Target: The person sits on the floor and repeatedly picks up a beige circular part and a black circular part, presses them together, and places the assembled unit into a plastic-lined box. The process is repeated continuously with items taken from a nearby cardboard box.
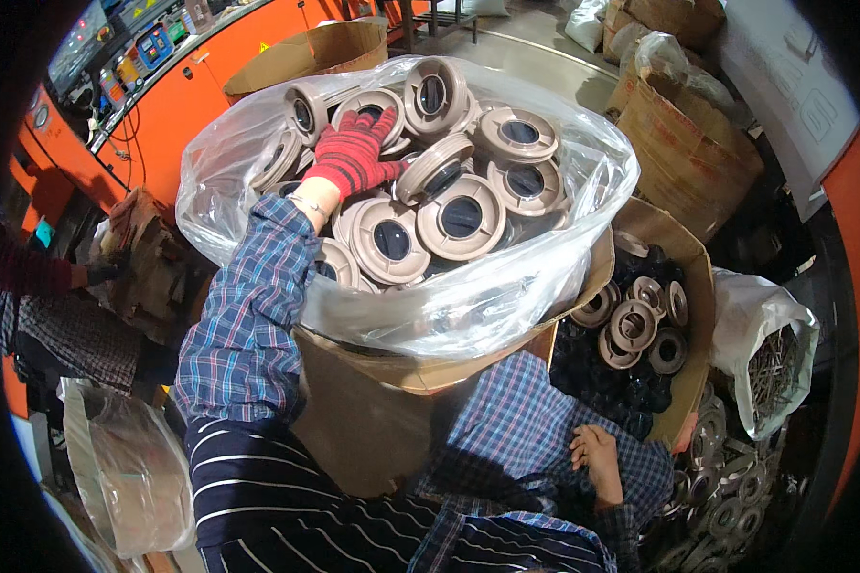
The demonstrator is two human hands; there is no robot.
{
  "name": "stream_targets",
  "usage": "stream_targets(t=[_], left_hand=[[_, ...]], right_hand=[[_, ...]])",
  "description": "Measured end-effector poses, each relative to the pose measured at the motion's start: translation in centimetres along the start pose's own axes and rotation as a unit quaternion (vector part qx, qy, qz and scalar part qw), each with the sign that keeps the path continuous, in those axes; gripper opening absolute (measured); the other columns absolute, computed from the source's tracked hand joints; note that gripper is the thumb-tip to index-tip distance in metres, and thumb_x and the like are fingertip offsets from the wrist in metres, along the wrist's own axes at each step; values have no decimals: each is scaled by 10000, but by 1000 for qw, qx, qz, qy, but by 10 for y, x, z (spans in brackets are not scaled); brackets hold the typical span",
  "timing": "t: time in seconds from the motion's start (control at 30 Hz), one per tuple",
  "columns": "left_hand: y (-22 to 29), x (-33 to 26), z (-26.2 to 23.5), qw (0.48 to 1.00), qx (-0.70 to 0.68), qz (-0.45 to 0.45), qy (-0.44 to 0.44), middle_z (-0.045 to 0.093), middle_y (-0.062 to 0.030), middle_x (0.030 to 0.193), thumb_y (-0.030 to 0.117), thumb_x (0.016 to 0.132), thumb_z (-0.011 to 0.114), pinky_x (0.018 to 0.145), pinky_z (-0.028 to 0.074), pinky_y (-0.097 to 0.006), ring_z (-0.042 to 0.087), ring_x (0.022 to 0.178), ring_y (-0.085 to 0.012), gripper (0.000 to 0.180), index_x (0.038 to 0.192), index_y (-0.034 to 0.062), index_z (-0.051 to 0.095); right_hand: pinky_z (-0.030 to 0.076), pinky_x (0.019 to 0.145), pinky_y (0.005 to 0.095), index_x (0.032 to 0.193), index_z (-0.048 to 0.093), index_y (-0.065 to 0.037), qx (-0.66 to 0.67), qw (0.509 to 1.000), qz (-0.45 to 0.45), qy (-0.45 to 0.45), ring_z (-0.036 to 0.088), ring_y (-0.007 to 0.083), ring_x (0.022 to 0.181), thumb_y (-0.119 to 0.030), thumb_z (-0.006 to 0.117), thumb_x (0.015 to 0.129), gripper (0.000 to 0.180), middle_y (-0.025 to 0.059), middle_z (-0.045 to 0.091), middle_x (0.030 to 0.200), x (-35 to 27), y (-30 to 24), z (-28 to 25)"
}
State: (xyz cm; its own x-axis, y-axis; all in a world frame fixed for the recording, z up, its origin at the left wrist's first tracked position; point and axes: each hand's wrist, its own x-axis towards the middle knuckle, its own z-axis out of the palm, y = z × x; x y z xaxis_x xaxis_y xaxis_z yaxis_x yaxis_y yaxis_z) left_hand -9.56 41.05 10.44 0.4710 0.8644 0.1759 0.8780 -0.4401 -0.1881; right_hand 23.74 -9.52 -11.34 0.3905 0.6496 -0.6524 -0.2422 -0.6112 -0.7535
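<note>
My left hand (354, 153), in a red glove with dark stripes, lies with fingers spread on a heap of round beige rings (462, 218) with dark centres. Its thumb touches a tilted ring (435, 168) standing partly on edge. The heap fills a large carton lined with a clear plastic bag (468, 315). Down at the lower right, my bare right hand (596, 460) rests over blue plaid cloth (506, 411). Its fingers are loosely bent and apart, and nothing shows in them. The undersides of the left fingers are hidden.
To the right stands a carton (693, 382) with black parts and several beige rings (633, 326). Beyond it are a white sack (750, 306) of thin metal pieces and a big brown carton (688, 143). At the left edge, another person's sleeve (76, 329) shows near orange cabinets (172, 119).
</note>
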Motion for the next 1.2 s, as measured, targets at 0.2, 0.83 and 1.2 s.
stream_targets(t=[0.2,0.83,1.2], left_hand=[[3,-7,-1,1000,-11,8,5,394,-239,1534,690,793,623,1119,246,-664,298,1454,-438,1018,1592,205,219],[-249,-53,-21,917,-107,-383,-12,611,-220,1332,550,712,767,1074,413,-460,575,1243,-390,889,1436,106,504],[-307,24,-70,926,-85,-243,276,663,-172,1251,471,983,446,953,488,-433,635,1132,-359,500,1251,112,669]], right_hand=[[520,437,273,1066,631,47,-9,1000,-24,-7,619,146,542,-263,552,1025,323,120,658,793,0,1,1],[447,995,331,1366,527,54,-190,865,-447,123,571,263,1195,-476,672,931,701,205,595,1308,114,-403,46],[452,622,297,971,719,42,-112,852,-505,81,557,120,686,-158,669,874,228,15,633,788,96,-491,148]])
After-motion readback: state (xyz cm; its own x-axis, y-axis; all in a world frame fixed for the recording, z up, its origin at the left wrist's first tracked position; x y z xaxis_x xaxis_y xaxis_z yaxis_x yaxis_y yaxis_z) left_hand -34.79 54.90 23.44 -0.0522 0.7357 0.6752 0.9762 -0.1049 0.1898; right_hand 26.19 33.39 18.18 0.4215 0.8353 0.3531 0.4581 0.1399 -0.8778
